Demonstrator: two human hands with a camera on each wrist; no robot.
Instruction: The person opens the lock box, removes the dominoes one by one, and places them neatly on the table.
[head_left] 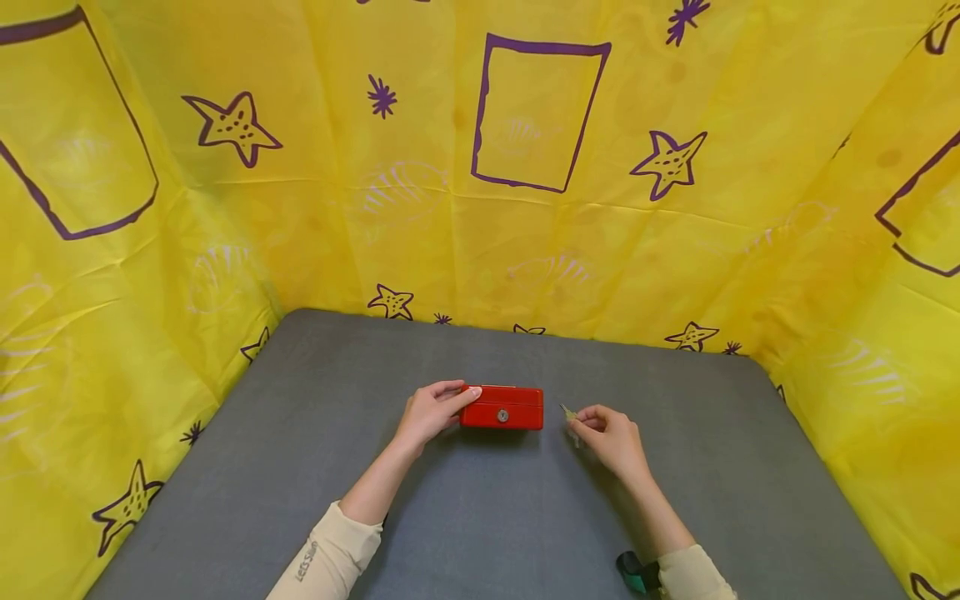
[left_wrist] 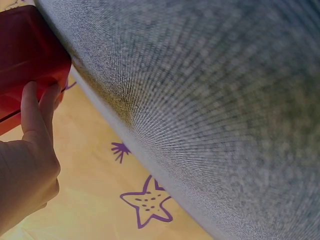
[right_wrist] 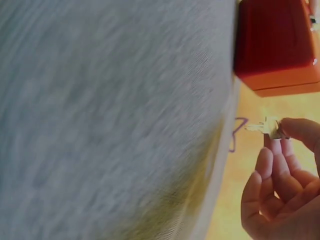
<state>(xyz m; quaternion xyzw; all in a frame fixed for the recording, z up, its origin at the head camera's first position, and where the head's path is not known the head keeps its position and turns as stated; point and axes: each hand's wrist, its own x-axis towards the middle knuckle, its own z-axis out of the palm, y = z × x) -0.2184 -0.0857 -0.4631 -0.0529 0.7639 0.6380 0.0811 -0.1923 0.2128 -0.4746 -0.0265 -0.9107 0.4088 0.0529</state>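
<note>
Yellow cloth [head_left: 420, 208] with purple drawings stands on three sides of the grey table [head_left: 480, 517], as the head view shows. Near the middle of the table is the red box [head_left: 487, 403], with a round lock [head_left: 503, 415] on the side that faces me. My left hand [head_left: 431, 412] grips the left end of the box, with one digit lying over the top corner. To the right, apart from the box, my right hand [head_left: 611, 437] pinches a small key [head_left: 567, 412]. Under it hangs a thin pale piece [head_left: 577, 440], too small for me to tell what it is.

From the left wrist, I see my fingers [left_wrist: 31, 102] against the end of the box, near the lid seam. I judge this hold is good for steadiness; a light pressure downward should be enough, and the lock is not covered by it.

From the right wrist, the key is between thumb and fingers, held by its wider head, while the narrow blade sticks out free. In my opinion this is the correct place to pinch: firm, but without bending the wrist too much, so that the blade does not turn between the fingertips
</note>
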